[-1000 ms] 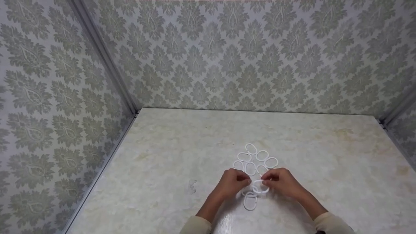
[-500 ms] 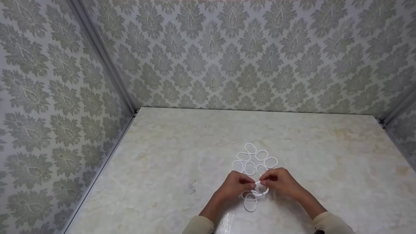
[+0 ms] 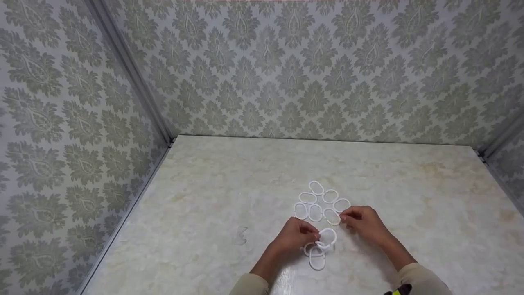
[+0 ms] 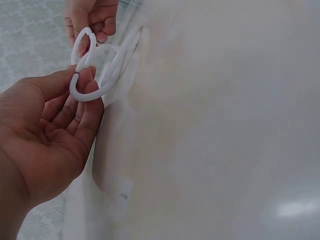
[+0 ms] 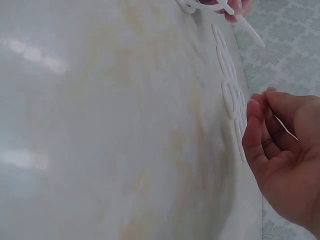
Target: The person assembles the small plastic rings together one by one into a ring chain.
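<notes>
Nearest me, the left hand (image 3: pixel 298 234) pinches linked white rings (image 3: pixel 324 246) between its fingers over the worktop (image 3: pixel 204 229). Beyond, I see the right hand (image 3: pixel 365 223), fingers narrow, at a loose ring (image 3: pixel 325 218); I cannot tell whether they grip it. Six more rings (image 3: pixel 315 205) lie alongside and behind, before the patterned wall (image 3: pixel 266 82).

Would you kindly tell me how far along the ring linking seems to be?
Done: what look like three white rings already hang together, linked.
In hand: the left hand pinches the linked group; the right hand is at the edge of the loose rings, seemingly holding none.
Left: seven loose rings lie on the table, presumably to be added.
</notes>
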{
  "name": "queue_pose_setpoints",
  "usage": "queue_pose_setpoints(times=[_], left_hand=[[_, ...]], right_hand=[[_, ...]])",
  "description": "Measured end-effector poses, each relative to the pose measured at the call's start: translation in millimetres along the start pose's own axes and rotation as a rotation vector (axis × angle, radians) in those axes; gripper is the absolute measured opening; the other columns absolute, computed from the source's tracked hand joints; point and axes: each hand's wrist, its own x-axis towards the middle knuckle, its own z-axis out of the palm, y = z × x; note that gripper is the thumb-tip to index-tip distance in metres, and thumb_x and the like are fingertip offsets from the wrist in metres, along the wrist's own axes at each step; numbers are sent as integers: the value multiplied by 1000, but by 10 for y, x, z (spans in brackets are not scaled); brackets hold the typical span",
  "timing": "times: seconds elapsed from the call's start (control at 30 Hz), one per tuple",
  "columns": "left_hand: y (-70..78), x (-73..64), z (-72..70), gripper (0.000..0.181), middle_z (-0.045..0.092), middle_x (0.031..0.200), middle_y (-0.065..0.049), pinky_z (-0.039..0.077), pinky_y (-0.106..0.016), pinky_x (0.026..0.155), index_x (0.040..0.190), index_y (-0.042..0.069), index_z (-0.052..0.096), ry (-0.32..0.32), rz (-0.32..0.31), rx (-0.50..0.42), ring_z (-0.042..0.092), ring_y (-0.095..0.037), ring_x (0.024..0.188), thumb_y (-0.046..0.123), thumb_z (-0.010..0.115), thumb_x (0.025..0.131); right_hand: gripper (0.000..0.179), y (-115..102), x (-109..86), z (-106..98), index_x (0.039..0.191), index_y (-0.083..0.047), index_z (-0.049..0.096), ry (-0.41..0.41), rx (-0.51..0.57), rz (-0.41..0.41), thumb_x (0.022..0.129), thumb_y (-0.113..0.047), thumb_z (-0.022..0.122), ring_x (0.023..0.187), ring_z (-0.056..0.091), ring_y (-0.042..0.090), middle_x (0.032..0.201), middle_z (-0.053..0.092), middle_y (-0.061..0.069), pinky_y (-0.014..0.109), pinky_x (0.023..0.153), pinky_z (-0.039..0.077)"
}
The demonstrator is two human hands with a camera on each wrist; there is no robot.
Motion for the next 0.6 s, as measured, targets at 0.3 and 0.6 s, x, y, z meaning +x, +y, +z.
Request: queue_pose_setpoints(times=[0.3, 0.6], left_hand=[[-57, 28, 6, 11, 77, 86, -20, 48, -16, 63, 95, -9, 75, 12, 3, -73, 62, -3, 69, -1, 71, 88], [-34, 6, 24, 9, 75, 80, -11, 46, -18, 59, 94, -7, 74, 28, -35, -103, 61, -5, 65, -1, 71, 87]], right_hand=[[10, 123, 35, -63, 98, 5, 74, 136, -93, 59, 93, -2, 69, 67, 55, -1, 82, 70, 11, 19, 63, 47], [15, 175, 164, -136, 106, 1, 74, 205, -267, 94, 94, -3, 65, 81, 59, 9, 98, 74, 14, 19, 72, 48]])
